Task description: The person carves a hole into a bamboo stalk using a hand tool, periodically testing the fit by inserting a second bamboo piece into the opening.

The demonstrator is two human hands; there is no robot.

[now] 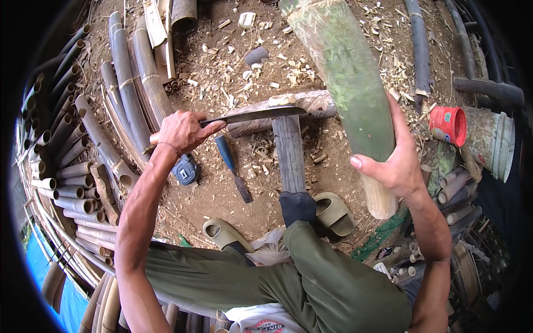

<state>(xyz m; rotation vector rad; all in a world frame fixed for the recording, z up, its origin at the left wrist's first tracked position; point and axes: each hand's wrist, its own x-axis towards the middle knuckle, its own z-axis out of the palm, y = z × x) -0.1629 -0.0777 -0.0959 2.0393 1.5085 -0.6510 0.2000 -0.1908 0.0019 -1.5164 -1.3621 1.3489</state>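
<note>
My left hand (183,132) is closed round the pale handle of a machete (255,116). Its dark blade points right, and its tip lies over the top of a grey wooden post (288,155). On the right, my right hand (397,161) grips the lower part of a thick green bamboo section (355,77), thumb across its near side. This bamboo is tilted, its pale shaved end (380,202) toward me and its far end leaning up and left. A log (316,104) lies crosswise behind the post's top, partly hidden by the bamboo.
A blue-handled chisel-like tool (226,155) and a blue tape measure (185,170) lie on the dirt. Bamboo poles (125,77) and stacked cut bamboo (78,191) fill the left. A red tub (447,125) and a dirty bucket (488,139) stand right. Slippers (336,213) are near my feet.
</note>
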